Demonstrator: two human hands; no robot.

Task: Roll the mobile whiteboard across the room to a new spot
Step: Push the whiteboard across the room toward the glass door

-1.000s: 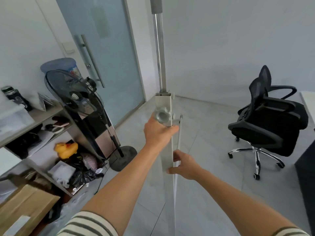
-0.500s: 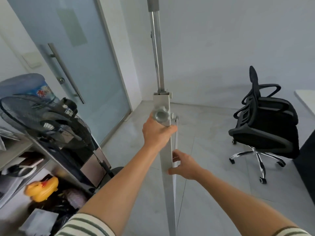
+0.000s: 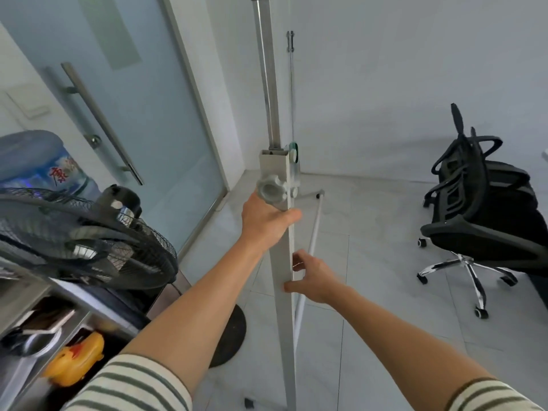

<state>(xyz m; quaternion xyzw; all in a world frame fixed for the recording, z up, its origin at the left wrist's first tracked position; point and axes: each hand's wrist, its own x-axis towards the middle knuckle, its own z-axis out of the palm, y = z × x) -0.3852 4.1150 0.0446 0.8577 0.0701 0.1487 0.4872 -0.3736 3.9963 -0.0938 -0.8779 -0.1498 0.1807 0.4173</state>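
The mobile whiteboard's stand post rises edge-on in the middle of the head view, a pale grey square tube with a round knob and a thinner metal upright above it. My left hand is wrapped around the post just under the knob. My right hand grips the post lower down from the right side. A white crossbar and a caster foot of the stand show behind the post. The board surface itself is barely visible.
A black standing fan and its round base stand close on the left, beside shelves with a yellow rubber duck and a blue water jug. A frosted glass door is left. A black office chair stands right on tiled floor.
The view has advanced toward the corner with the stand. The fan and shelves slid back to the left and nearer. The stand's far leg and crossbar came into sight. Both hands kept their grip.
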